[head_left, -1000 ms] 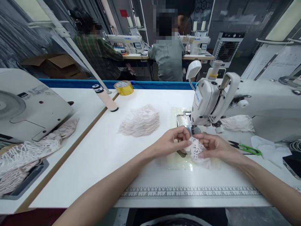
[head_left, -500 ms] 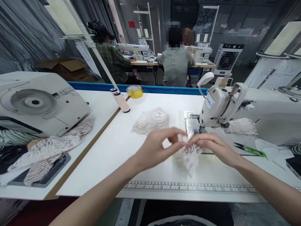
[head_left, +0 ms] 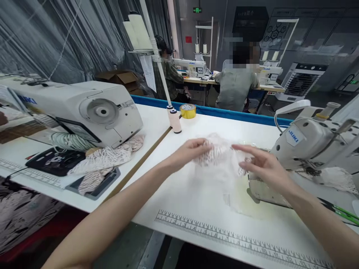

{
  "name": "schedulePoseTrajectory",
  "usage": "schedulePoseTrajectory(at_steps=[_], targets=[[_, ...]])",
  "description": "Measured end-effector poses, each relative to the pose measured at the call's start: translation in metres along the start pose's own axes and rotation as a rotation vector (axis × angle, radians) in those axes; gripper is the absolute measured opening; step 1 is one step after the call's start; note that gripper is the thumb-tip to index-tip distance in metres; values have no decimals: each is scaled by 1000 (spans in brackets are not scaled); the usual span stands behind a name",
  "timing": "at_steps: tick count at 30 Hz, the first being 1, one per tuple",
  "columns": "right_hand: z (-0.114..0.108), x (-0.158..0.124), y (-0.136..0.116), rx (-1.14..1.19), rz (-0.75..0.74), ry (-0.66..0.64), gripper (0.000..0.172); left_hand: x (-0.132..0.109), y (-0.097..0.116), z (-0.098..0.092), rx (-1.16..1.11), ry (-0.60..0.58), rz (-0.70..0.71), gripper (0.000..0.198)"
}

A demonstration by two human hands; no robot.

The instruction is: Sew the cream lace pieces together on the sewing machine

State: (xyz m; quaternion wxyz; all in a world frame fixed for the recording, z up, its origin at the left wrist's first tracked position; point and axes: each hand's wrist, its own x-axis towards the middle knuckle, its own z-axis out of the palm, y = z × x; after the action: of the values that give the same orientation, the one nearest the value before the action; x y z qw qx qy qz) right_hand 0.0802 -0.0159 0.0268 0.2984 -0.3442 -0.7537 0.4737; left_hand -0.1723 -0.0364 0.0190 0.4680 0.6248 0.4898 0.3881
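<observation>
My left hand (head_left: 190, 149) is closed in a pinch on a pale lace piece (head_left: 221, 160), which is blurred by motion above the white table (head_left: 196, 194). My right hand (head_left: 263, 168) is at the lace's right edge with its fingers stretched apart, just touching it. Both hands are to the left of the white sewing machine's head (head_left: 305, 145). A stack of similar lace seems to lie behind the held piece, but the blur hides its outline.
A second sewing machine (head_left: 84, 108) stands at the left with netted lace (head_left: 103, 160) heaped at its base. A thread cone (head_left: 176, 121) and yellow tape roll (head_left: 187, 111) sit further back. Green snips (head_left: 343, 215) lie at the right. Two people sit at machines behind.
The view swung left and up. My hands lifted the lace away from the needle and carried it left toward the stack; my right hand's fingers opened.
</observation>
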Motion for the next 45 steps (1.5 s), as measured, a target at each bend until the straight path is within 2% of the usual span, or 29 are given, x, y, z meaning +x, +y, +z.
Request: schedulePoseTrajectory(at_steps=[1,3,7,11,14,18,21,23,27,30,33,36,45], targets=[[3,14,0,34,-5,6,48,11,-1,-7,103,130,41,37],[7,45,4,130,5,55,51,37,-6,-19,194,233,69,35],[12,93,23,171,185,62,57,78,-27,-35,410,303,58,30],[13,109,44,132,249,46,63,89,-49,-37,629,346,28,27],[13,107,54,89,282,52,60,86,-55,-33,752,402,7,23],[8,104,62,16,290,114,46,76,-51,-30,879,465,25,26],[4,115,67,19,218,224,39,61,-44,-27,940,461,135,34],[5,129,71,76,166,253,36,46,-42,-23,967,378,242,42],[20,159,80,222,127,168,36,20,-48,-12,1060,102,453,94],[31,169,83,285,101,82,34,12,-58,-7,1150,101,488,111],[36,164,81,328,71,-24,34,13,-67,-5,1167,161,439,117],[36,155,79,354,51,-96,37,15,-71,-5,1153,172,429,117],[39,134,75,355,0,-139,42,8,-67,-4,1180,178,480,106]])
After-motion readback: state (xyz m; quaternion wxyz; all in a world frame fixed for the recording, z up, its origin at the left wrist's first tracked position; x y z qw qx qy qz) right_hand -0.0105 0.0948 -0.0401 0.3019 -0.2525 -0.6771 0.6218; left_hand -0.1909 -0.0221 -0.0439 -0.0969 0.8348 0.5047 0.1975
